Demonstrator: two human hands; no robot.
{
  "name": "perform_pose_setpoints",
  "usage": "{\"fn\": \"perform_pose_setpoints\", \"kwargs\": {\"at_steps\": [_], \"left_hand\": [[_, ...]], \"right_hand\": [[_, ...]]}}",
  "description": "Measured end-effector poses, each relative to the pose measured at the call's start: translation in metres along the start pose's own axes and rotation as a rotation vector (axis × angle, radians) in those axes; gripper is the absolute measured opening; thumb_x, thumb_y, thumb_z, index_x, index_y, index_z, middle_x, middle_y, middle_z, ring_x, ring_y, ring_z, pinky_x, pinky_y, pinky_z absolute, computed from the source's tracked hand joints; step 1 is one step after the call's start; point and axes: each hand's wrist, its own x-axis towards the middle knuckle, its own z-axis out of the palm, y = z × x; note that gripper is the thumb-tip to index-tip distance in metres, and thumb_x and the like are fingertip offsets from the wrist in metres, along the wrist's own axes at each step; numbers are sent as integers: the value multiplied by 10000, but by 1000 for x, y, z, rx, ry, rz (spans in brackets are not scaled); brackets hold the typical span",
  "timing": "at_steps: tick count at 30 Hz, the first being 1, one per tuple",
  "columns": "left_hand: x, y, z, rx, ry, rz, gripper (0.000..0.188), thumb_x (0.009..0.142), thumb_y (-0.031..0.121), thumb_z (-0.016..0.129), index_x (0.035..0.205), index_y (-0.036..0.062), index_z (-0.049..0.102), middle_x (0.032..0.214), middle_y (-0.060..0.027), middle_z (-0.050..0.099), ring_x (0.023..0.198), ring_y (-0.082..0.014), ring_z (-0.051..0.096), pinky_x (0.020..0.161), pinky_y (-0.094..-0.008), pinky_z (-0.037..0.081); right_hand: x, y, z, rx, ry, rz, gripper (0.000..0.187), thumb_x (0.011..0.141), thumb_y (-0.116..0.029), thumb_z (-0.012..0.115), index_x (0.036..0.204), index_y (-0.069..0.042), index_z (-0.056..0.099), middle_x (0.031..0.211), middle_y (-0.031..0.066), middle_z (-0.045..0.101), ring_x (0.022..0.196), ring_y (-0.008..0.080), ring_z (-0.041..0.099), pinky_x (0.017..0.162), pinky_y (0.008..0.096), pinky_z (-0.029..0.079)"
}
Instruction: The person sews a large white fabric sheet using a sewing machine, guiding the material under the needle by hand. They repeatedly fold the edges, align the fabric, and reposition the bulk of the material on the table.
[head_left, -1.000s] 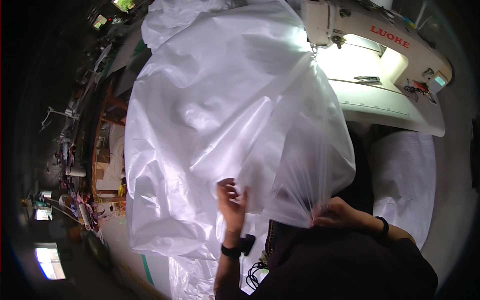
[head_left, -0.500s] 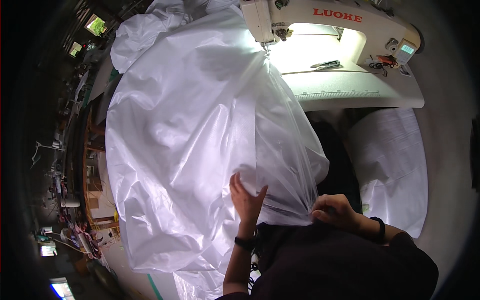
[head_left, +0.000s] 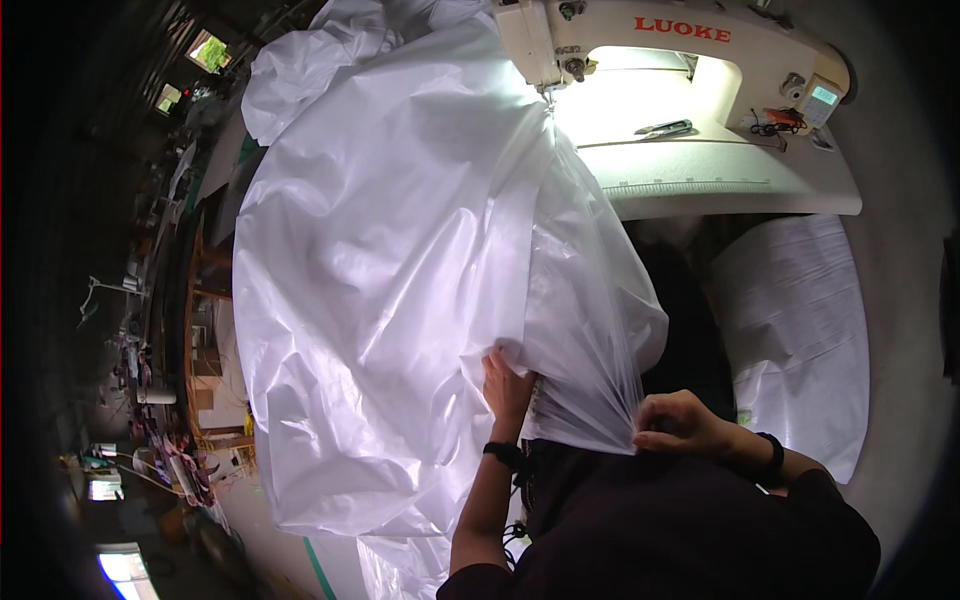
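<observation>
A large, glossy white plastic sheet [head_left: 370, 260] spreads in folds from the sewing machine [head_left: 660, 55] down to my body. Along its right side runs a strip of thin clear plastic film [head_left: 585, 330], gathered under the machine's needle and pulled into tight creases. My left hand [head_left: 508, 390] grips a fold of the white sheet beside the film, its fingertips partly sunk in the material. With my right hand [head_left: 682, 422] I pinch the film's lower corner close to my waist, so the film is taut between needle and fingers.
A utility knife [head_left: 664, 129] lies on the machine bed [head_left: 720, 165]. Beside the small display [head_left: 824, 95] is a dark coiled cable [head_left: 778, 124]. White material [head_left: 795, 340] hangs at the right. Shelving and clutter [head_left: 150, 400] line the left.
My left hand's fingers, spread before, have closed on a fold of the white sheet. My right hand keeps its pinch on the film. The whole view has shifted slightly.
</observation>
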Motion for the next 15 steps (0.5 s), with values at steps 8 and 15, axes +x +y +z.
{"fn": "perform_pose_setpoints", "kwargs": {"at_steps": [8,15], "left_hand": [[18,-40,-11,-22,196,179,259,750,19,687,983,96,605,1033,-99,607,919,-358,627,743,-454,500],[-20,-74,-113,-349,35,165,96,802,-13,611,880,38,635,835,-134,618,781,-315,624,738,-352,505]], "right_hand": [[4,10,4,-47,10,-166,141,889,-96,721,841,-12,619,896,91,707,861,158,693,772,270,521],[3,4,9,-210,120,-198,183,852,-82,769,915,-31,606,829,67,714,784,156,724,695,270,570]]}}
